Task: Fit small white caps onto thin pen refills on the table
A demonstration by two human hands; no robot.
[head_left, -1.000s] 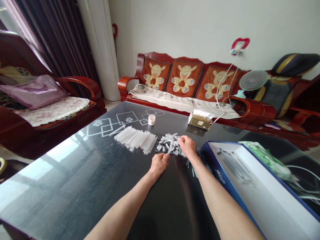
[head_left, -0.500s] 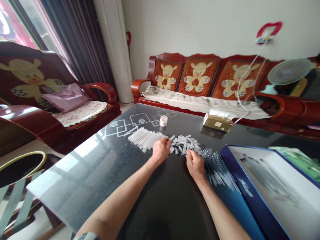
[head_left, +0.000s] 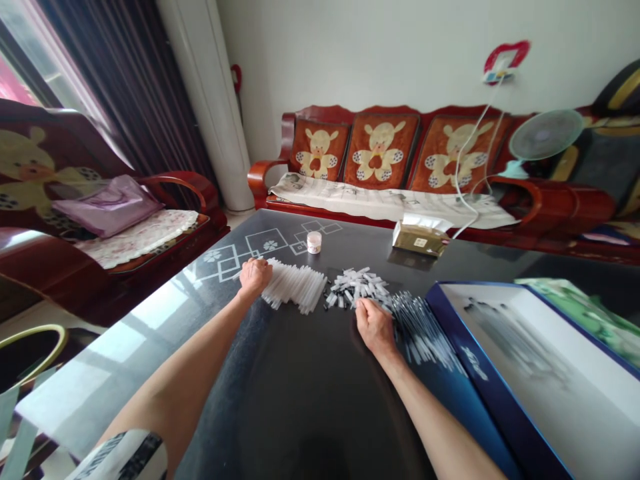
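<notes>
L hand (head_left: 256, 275) was curled over the L end of the row of white tubes (head_left: 299, 288) on the dark worktop (head_left: 295, 387), & R hand (head_left: 376, 327) was likewise curled at the near edge of the pile of small white & black pieces (head_left: 359, 283), w/ the bundle of thin rods (head_left: 425, 331) just to its R; couldn't tell if either pinched anything. Blue box (head_left: 493, 390), white inside, sat R of the rods w/ slim sticks (head_left: 520, 341) lying in it, blurred. Tissue box (head_left: 419, 243) had white tissue poking out its top; small tub (head_left: 314, 244) stood behind the tubes, contents unclear.
</notes>
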